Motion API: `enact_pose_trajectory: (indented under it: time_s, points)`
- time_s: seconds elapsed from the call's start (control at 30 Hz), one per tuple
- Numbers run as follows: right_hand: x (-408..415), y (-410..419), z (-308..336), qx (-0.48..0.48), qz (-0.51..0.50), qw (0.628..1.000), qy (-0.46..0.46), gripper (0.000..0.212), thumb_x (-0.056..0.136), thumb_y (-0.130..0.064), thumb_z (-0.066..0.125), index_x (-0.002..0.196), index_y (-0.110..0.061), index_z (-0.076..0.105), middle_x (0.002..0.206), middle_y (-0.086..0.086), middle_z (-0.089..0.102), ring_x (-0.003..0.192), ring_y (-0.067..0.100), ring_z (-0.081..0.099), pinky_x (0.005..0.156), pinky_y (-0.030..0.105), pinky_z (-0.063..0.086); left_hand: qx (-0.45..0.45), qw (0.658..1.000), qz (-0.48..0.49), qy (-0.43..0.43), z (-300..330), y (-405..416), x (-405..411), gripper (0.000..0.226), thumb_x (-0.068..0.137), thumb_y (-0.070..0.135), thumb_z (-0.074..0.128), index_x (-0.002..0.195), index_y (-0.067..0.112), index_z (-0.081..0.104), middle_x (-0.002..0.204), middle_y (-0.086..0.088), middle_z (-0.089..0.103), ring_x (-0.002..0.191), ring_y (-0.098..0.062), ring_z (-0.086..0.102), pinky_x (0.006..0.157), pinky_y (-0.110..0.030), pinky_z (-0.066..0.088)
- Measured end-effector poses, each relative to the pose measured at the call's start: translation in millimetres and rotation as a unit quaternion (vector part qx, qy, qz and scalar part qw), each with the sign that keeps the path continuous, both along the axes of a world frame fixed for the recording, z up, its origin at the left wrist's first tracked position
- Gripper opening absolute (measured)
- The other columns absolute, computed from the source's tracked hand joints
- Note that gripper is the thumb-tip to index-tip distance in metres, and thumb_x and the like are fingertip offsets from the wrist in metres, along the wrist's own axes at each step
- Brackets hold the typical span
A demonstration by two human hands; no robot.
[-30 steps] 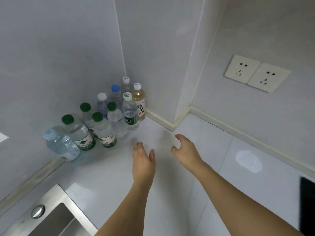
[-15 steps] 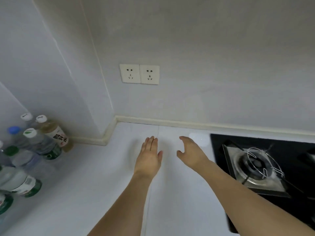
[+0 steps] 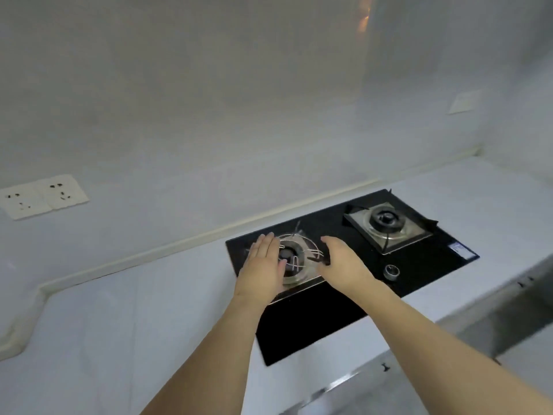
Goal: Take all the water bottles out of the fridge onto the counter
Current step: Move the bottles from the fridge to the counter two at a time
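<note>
The kitchen is white: a pale wall with a double socket (image 3: 42, 196) at the left, and a white bench (image 3: 98, 319) running w/ a black gas hob (image 3: 353, 265) set into it. Both hands float over the near burner (image 3: 294, 259) of the hob. The left hand (image 3: 264, 269) is flat, fingers together, empty. The right hand (image 3: 344, 263) is loosely spread, also empty, and it holds nothing.

No water bottles and no fridge are visible here, so I cannot tell their direction from the hands or how their long axis stands. Judging by the bench edge (image 3: 344, 381) dropping away at the lower right, the fridge is probably somewhere off-frame; which hand is nearer cannot be said. Next move, approx.: turn the head until the fridge comes into view, then reach.
</note>
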State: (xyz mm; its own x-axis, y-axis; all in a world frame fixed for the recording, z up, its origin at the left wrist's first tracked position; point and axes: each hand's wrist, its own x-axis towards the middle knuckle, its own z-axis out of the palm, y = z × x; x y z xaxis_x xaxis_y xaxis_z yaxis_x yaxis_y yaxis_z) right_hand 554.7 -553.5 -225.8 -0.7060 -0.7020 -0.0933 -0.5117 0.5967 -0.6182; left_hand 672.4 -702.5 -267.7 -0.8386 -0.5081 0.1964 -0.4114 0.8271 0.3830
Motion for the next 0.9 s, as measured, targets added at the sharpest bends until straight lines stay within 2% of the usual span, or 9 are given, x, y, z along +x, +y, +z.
enact_pose_trajectory:
  time_s: [0.03, 0.1, 0.23, 0.4, 0.57, 0.73, 0.87, 0.9]
  points:
    - [-10.6, 27.6, 3.4, 0.005, -0.028, 1.000, 0.002, 0.054, 0.091, -0.014, 0.059, 0.142, -0.014, 0.042, 0.142, 0.004, 0.047, 0.129, 0.020, 0.047, 0.107, 0.034, 0.040, -0.006, 1.000, -0.018, 0.002, 4.3, 21.3, -17.5, 0.053, 0.105, 0.030, 0.041, 0.154, 0.015, 0.028, 0.164, 0.000, 0.020, 0.152, -0.015, 0.010, 0.124, -0.034, 0.015]
    - [-29.4, 78.8, 9.4, 0.007, -0.077, 0.997, 0.000, 0.063, 0.091, -0.016, 0.059, 0.148, -0.013, 0.034, 0.150, 0.006, 0.040, 0.135, 0.022, 0.042, 0.110, 0.037, 0.038, -0.024, 0.998, -0.060, 0.009, 13.2, 63.0, -51.2, 0.054, 0.105, 0.031, 0.040, 0.155, 0.015, 0.028, 0.164, 0.000, 0.020, 0.152, -0.015, 0.010, 0.124, -0.034, 0.015]
    - [-61.3, 173.3, 20.9, -0.010, -0.143, 0.990, 0.019, 0.058, 0.089, -0.015, 0.059, 0.144, -0.012, 0.039, 0.145, 0.007, 0.044, 0.130, 0.023, 0.045, 0.104, 0.032, 0.040, -0.058, 0.988, -0.140, 0.033, 32.4, 145.8, -112.9, 0.056, 0.105, 0.032, 0.040, 0.155, 0.013, 0.025, 0.164, -0.003, 0.020, 0.152, -0.017, 0.011, 0.124, -0.032, 0.011]
    - [-97.0, 283.8, 39.3, -0.027, -0.232, 0.972, 0.032, 0.060, 0.089, -0.016, 0.055, 0.146, -0.010, 0.036, 0.148, 0.008, 0.042, 0.133, 0.023, 0.042, 0.106, 0.032, 0.037, -0.078, 0.965, -0.243, 0.056, 56.0, 246.6, -182.8, 0.054, 0.105, 0.031, 0.042, 0.154, 0.013, 0.027, 0.163, -0.005, 0.022, 0.152, -0.019, 0.013, 0.122, -0.030, 0.010]
    - [-125.9, 361.8, 53.9, -0.032, -0.293, 0.955, 0.044, 0.061, 0.093, -0.016, 0.053, 0.149, -0.009, 0.031, 0.154, 0.008, 0.033, 0.140, 0.022, 0.034, 0.111, 0.029, 0.028, -0.097, 0.940, -0.322, 0.064, 75.3, 320.2, -238.4, 0.054, 0.105, 0.029, 0.043, 0.153, 0.009, 0.029, 0.161, -0.006, 0.026, 0.151, -0.021, 0.015, 0.124, -0.036, 0.011]
    - [-171.2, 426.6, 60.7, -0.047, -0.364, 0.929, 0.049, 0.063, 0.090, -0.016, 0.055, 0.148, -0.011, 0.033, 0.154, 0.008, 0.035, 0.140, 0.022, 0.034, 0.111, 0.031, 0.030, -0.086, 0.913, -0.389, 0.090, 88.5, 386.6, -304.1, 0.054, 0.105, 0.028, 0.041, 0.154, 0.008, 0.026, 0.162, -0.006, 0.025, 0.151, -0.022, 0.015, 0.124, -0.033, 0.010]
    - [-217.5, 468.9, 58.9, -0.051, -0.392, 0.916, 0.060, 0.058, 0.093, -0.015, 0.054, 0.148, -0.011, 0.033, 0.152, 0.007, 0.036, 0.136, 0.023, 0.039, 0.101, 0.025, 0.035, -0.109, 0.892, -0.426, 0.101, 90.3, 426.3, -372.1, 0.053, 0.105, 0.030, 0.040, 0.153, 0.010, 0.028, 0.161, -0.005, 0.026, 0.151, -0.021, 0.016, 0.124, -0.033, 0.009]
    - [-233.0, 481.9, 57.8, -0.050, -0.400, 0.913, 0.061, 0.058, 0.093, -0.014, 0.054, 0.148, -0.011, 0.033, 0.152, 0.007, 0.036, 0.137, 0.023, 0.037, 0.103, 0.025, 0.033, -0.112, 0.888, -0.434, 0.105, 90.3, 438.3, -393.6, 0.053, 0.105, 0.030, 0.040, 0.153, 0.010, 0.028, 0.161, -0.005, 0.026, 0.151, -0.021, 0.016, 0.124, -0.033, 0.010]
